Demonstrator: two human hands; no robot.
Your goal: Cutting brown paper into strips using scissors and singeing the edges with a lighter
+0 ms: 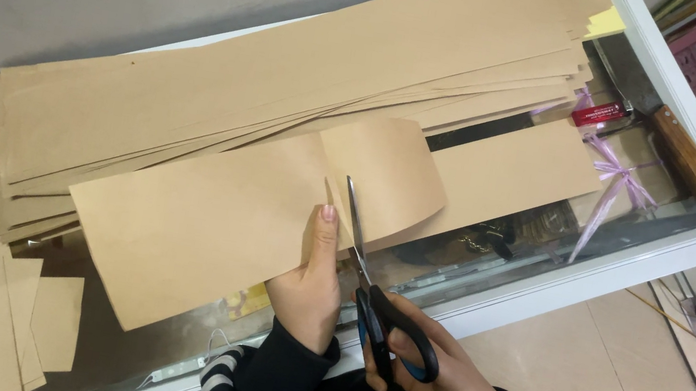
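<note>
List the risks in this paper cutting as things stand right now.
1. The left hand pinches the long brown paper strip with its thumb right beside the blades of the black-and-blue-handled scissors held by the right hand; a slip might nick it.
2. The strip's cut end curls upward unsupported, so the cut may wander.
3. The tall stack of brown paper strips is fanned unevenly and could slide.

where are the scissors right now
In the head view the scissors sit low and centre, in the right hand, blades cutting into the brown paper strip just right of the left hand's thumb.
</note>
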